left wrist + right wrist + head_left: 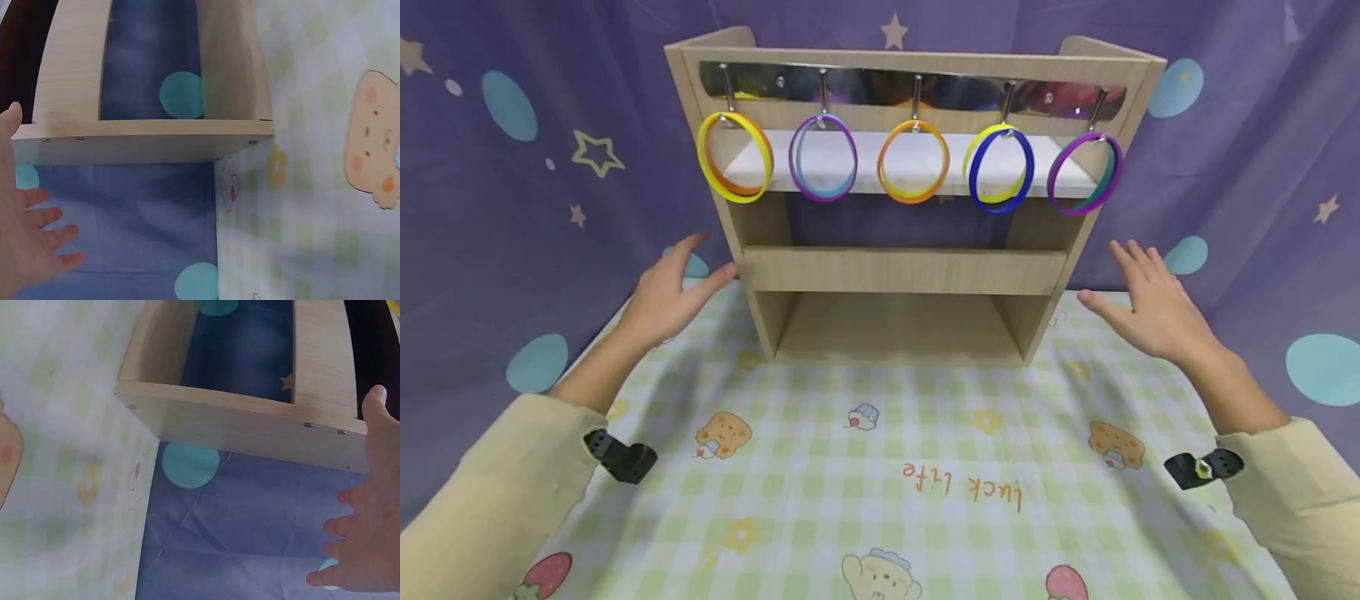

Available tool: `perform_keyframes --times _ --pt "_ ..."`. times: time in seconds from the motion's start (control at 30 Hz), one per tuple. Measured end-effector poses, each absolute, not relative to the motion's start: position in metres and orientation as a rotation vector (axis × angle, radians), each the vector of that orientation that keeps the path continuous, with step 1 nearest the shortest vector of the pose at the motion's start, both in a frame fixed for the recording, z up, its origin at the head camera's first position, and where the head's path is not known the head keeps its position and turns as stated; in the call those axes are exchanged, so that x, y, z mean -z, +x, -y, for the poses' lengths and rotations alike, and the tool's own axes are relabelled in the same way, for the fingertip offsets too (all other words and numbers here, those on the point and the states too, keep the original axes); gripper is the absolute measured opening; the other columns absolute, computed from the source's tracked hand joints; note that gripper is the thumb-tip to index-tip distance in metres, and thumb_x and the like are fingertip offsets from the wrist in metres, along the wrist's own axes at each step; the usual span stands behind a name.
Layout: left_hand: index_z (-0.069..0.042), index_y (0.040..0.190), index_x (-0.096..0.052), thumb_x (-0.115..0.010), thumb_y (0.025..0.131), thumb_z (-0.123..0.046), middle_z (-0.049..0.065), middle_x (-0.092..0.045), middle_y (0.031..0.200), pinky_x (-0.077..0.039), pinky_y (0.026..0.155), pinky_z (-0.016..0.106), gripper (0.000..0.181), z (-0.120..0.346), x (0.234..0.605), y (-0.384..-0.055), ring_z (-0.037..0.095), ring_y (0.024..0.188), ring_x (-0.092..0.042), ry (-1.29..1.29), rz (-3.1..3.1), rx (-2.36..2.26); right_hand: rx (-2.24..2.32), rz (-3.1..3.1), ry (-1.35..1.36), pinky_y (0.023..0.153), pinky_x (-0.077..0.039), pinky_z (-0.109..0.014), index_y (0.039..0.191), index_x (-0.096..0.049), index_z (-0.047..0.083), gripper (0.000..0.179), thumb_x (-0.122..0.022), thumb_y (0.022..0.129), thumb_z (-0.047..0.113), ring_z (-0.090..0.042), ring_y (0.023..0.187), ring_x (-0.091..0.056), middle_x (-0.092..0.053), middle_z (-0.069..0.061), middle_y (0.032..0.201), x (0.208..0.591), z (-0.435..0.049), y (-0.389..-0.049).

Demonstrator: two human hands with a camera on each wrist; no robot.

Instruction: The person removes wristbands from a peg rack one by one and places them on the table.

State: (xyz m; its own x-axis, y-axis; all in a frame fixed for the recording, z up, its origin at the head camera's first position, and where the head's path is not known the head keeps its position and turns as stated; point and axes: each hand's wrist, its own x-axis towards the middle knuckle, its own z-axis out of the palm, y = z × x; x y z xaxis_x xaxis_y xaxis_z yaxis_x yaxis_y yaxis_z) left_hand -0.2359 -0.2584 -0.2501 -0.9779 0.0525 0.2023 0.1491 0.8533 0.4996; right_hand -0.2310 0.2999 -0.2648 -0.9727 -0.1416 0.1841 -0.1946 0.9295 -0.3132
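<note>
A light wooden rack stands on the table, with a metal hook strip along its upper front. Pairs of coloured rings hang from its hooks: a yellow ring with an orange one, a purple ring with a light blue one, an orange ring with a yellow one, a blue ring with a yellow one, and a purple ring with a teal one. My left hand is beside the rack's left side, fingers spread, holding nothing. On the other side, my right hand is likewise spread and holds nothing.
A green-checked tablecloth with printed cartoons covers the table. Behind the rack hangs a purple-blue curtain with stars and teal dots. Inside the rack, a white shelf sits behind the rings. Both sleeves carry a small black wrist device.
</note>
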Motion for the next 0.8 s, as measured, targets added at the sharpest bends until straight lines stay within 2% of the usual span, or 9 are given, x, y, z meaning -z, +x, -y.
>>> perform_keyframes --times 0.2,0.3,0.53,0.6,0.8 --pt "-0.013 0.155 -0.018 -0.046 0.095 -0.057 0.022 -0.027 0.157 -0.026 0.114 0.061 0.079 0.252 0.24 -0.245 0.043 0.142 -0.028 -0.184 2.779 0.958 -0.648 2.871 0.334 0.115 0.0 -0.069 0.155 -0.001 0.005 0.082 -0.04 0.1 0.051 -0.047 0.146 0.012 0.005 -0.026 0.16 0.255 -0.301 -0.229" --pt "-0.013 0.154 -0.02 -0.05 0.094 -0.055 0.018 -0.027 0.158 -0.027 0.117 0.056 0.078 0.25 0.238 -0.25 0.04 0.143 -0.029 -0.2 2.755 1.052 -0.736 2.858 0.368 0.116 0.003 -0.068 0.155 0.0 0.007 0.077 -0.036 0.102 0.048 -0.045 0.147 0.013 0.007 -0.023 0.16 0.25 -0.302 -0.228" --pt "-0.016 0.155 -0.019 -0.058 0.093 -0.048 0.013 -0.027 0.159 -0.03 0.116 0.054 0.08 0.248 0.238 -0.261 0.034 0.145 -0.03 -0.165 2.729 1.333 -0.819 2.861 0.381 0.116 0.004 -0.069 0.156 0.001 0.013 0.07 -0.031 0.104 0.045 -0.041 0.148 0.013 0.005 -0.016 0.162 0.243 -0.304 -0.225" --pt "-0.015 0.155 -0.017 -0.06 0.092 -0.045 0.012 -0.026 0.159 -0.029 0.117 0.053 0.081 0.247 0.239 -0.263 0.031 0.146 -0.029 -0.16 2.716 1.42 -0.82 2.86 0.38 0.115 0.003 -0.07 0.156 0.001 0.013 0.069 -0.031 0.104 0.045 -0.041 0.148 0.011 0.004 -0.017 0.162 0.242 -0.304 -0.224" --pt "-0.016 0.155 -0.018 -0.057 0.092 -0.05 0.012 -0.025 0.16 -0.024 0.12 0.051 0.081 0.245 0.238 -0.268 0.029 0.148 -0.025 -0.117 2.689 1.516 -0.848 2.83 0.361 0.111 -0.009 -0.074 0.156 -0.006 0.017 0.065 -0.033 0.104 0.044 -0.049 0.146 -0.005 -0.004 -0.02 0.162 0.235 -0.301 -0.218"
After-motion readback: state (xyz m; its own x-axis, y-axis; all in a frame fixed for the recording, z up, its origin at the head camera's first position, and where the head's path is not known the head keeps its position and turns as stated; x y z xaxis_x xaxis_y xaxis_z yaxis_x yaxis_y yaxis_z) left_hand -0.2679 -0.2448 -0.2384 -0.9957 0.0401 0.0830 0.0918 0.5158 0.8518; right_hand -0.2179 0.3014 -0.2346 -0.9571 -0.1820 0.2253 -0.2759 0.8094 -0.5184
